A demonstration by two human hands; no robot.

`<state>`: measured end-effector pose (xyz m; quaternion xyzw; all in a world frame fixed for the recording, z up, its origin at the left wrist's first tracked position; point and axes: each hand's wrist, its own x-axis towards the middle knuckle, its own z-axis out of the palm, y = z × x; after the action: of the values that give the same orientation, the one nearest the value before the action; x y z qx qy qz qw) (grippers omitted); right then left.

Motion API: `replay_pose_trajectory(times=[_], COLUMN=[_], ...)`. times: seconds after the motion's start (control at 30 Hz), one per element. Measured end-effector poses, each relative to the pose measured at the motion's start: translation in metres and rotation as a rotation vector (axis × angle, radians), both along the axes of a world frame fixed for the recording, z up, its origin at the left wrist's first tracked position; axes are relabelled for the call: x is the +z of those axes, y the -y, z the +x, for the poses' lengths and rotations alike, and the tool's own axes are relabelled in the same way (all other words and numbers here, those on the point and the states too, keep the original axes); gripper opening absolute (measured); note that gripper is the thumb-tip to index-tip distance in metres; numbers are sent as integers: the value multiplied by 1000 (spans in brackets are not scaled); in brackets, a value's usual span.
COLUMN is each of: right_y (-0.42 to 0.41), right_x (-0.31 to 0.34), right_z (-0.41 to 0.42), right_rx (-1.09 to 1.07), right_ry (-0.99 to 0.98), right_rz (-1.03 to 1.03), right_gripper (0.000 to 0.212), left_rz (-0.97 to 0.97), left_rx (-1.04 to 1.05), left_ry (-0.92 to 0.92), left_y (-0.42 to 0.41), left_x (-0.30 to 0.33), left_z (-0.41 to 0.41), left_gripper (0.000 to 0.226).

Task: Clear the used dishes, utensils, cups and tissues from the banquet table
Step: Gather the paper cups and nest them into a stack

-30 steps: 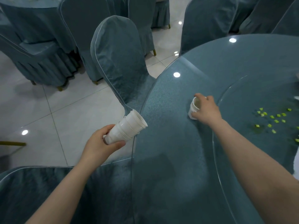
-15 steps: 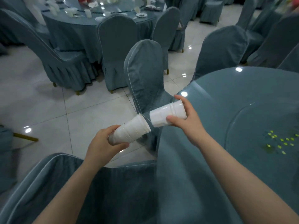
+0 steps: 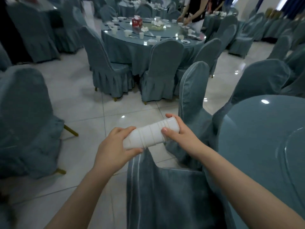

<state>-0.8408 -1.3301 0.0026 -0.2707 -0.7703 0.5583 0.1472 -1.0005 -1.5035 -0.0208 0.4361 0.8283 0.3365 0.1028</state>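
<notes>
You hold a stack of white disposable cups (image 3: pixel 151 135) in both hands, out over the tiled floor (image 3: pixel 79 104) and just above the back of a blue-covered chair (image 3: pixel 165 192) that stands in front of you. The stack lies nearly on its side: its long axis runs from lower left to upper right, the closed bottoms point down-left toward your left hand (image 3: pixel 113 151), and the open rims point up-right into your right hand (image 3: pixel 179 134).

Your left hand wraps the bottom end of the stack, thumb curled under it and fingers over the top. Your right hand grips the rim end, with the thumb pressed on the near side of the cups and the fingers curled round the far edge. Several ridged rims show close together along the middle of the stack, so the cups are nested one inside another.

The bench (image 3: pixel 267 138) you work at is at your right, round, covered in blue cloth under a glass top, and the stack is off its edge, not over it. Another covered chair (image 3: pixel 193 96) stands between the cups and the bench.

Farther off, a second round bench (image 3: pixel 125 47) carries white cups, small dishes and a red tissue box (image 3: pixel 136 21). A person in a dark top (image 3: pixel 196 10) bends over its far side.
</notes>
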Motion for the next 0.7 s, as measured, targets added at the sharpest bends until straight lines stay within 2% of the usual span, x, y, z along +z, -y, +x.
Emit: replay_pose_trajectory(times=[0.17, 0.33, 0.53, 0.7], right_y=[124, 199, 222, 208], right_x=[-17, -13, -17, -25], right_z=[-96, -170, -223, -251], right_rx=[69, 118, 130, 119], right_ry=[-2, 2, -21, -7], right_rz=[-61, -135, -134, -104], right_gripper=[51, 70, 52, 51], left_rz=[-48, -39, -4, 24], left_rx=[94, 171, 245, 251], left_ry=[3, 58, 109, 157], left_y=[131, 221, 264, 265], left_x=[-11, -5, -10, -16], left_z=[-79, -141, -193, -231], left_gripper=[73, 68, 64, 59])
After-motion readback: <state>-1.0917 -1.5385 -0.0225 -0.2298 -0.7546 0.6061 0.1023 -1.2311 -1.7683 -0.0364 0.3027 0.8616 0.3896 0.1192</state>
